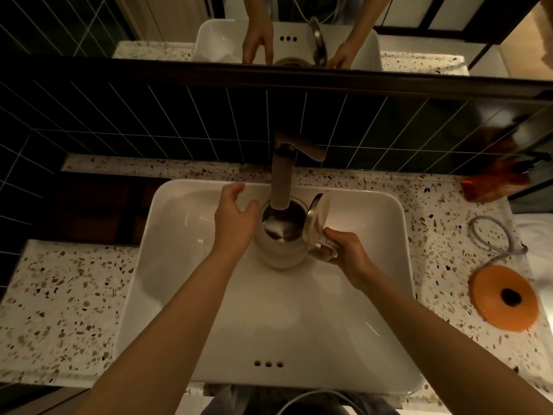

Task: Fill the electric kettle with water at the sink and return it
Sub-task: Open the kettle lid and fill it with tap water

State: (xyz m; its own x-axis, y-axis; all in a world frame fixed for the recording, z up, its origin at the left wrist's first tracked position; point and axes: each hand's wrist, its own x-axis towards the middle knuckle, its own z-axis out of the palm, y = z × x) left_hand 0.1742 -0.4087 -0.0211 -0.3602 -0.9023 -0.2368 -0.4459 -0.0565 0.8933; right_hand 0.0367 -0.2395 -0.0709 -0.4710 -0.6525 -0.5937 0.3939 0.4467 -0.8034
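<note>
A white electric kettle [276, 253] stands in the white sink [179, 265], its lid [317, 215] flipped open to the right. Its mouth is right under the spout of the bronze tap [282, 178], and water is pooling inside. My right hand [348, 254] grips the kettle's handle on the right side. Hovering at the kettle's left rim, my left hand [233, 218] has its fingers spread and holds nothing. Whether it touches the kettle I cannot tell.
The orange kettle base [502, 301] with its grey cord [490, 235] lies on the speckled counter [59, 295] at the right. An orange packet [490, 181] sits at the back right. Dark tiles and a mirror rise behind the tap.
</note>
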